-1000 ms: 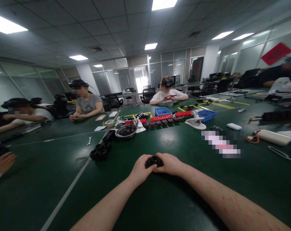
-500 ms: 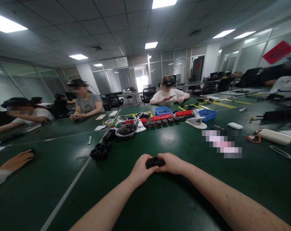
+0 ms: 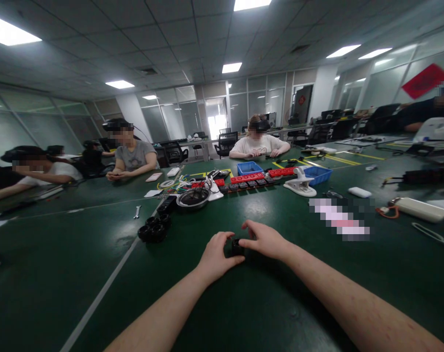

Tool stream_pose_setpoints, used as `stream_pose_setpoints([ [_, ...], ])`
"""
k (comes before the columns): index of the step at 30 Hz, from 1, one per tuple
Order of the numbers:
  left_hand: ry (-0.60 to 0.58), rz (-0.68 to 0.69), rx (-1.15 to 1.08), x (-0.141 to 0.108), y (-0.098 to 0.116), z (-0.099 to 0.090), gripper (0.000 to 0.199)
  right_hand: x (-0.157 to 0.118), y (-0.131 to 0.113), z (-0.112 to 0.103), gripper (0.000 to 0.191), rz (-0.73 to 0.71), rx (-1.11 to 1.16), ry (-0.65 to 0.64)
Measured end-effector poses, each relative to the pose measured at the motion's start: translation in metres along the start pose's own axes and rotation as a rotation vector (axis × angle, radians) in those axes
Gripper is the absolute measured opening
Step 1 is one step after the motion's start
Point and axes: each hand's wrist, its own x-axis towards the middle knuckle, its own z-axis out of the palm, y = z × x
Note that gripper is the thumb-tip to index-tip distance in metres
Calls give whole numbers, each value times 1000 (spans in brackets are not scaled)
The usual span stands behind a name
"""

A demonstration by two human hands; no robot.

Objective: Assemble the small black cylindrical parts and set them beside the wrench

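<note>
A small black round part [image 3: 237, 247] with a hollow-looking top stands on the green table between my hands. My left hand [image 3: 217, 254] curves around its left side, fingers and thumb spread apart. From the right, the thumb of my right hand [image 3: 266, 239] reaches the part's upper edge, while the other fingers are raised away from it. Whether that thumb touches the part, I cannot tell. Left of my hands sits a cluster of similar black round parts [image 3: 154, 230].
Beyond are a metal bowl [image 3: 192, 199], red and black strips [image 3: 247, 178], blue bins [image 3: 316, 174] and a white clamp stand [image 3: 299, 185]. A wrench [image 3: 137, 212] lies left. Co-workers sit across the table, one in a white shirt [image 3: 260, 145]. A power bank-like object [image 3: 420, 208] lies right.
Both my hands have loosened from the black part, and the right fingers have lifted up. At far left, another person's hand has moved out toward the edge.
</note>
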Motion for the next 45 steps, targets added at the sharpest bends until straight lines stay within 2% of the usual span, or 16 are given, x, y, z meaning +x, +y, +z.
stream_pose_setpoints([
  [2,-8,-10,69,0,0,1,40,-1,-8,8,46,-52,-2,44],
  [5,-46,-39,127,0,0,1,22,-1,-15,17,31,-112,-12,54],
  [8,-51,-38,115,0,1,1,23,2,-10,15,24,-116,137,201],
  [11,-45,-27,92,-1,2,0,26,8,4,7,26,-28,343,389],
  [13,-48,-31,86,-1,3,-1,26,11,11,7,25,18,363,440],
  [15,-53,-40,85,-1,4,-1,26,13,16,11,26,11,319,397],
  [19,-21,-75,110,1,3,-2,24,13,19,24,30,34,201,167],
  [22,26,-126,126,3,-2,-3,28,13,23,27,36,69,90,108],
  [25,35,-132,113,4,-7,-4,41,12,26,23,43,68,36,101],
  [27,27,-124,113,4,-8,-4,46,12,25,20,40,67,23,125],
  [34,14,-123,171,4,-9,-5,33,12,20,22,29,59,49,204],
  [45,20,-101,159,2,1,-4,23,12,23,23,27,0,81,193],
])
